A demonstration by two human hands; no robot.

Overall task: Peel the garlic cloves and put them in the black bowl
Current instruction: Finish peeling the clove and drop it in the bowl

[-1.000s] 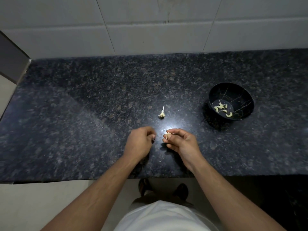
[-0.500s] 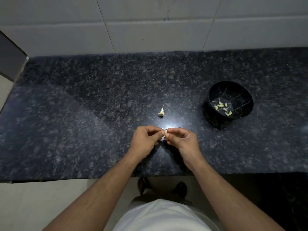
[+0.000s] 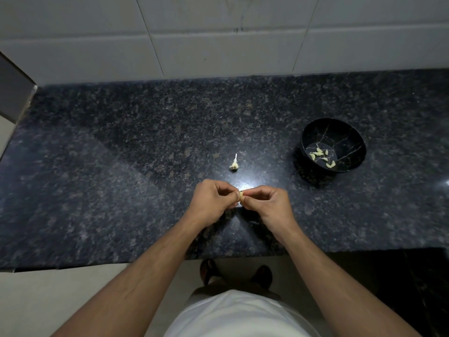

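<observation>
Polished speckled granite countertop (image 3: 121,178) gleams; glossy veined black bowl (image 3: 349,132); smooth glazed wall tiles (image 3: 218,49).

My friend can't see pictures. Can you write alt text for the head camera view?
Two hands, left hand and right hand, pinch one garlic clove together above a dark granite counter. A garlic remnant lies just beyond them, and a black bowl to the right holds several peeled cloves.

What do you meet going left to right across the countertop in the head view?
Left hand → garlic stem remnant → garlic clove pinched by both hands → right hand → black bowl holding peeled cloves.
</observation>
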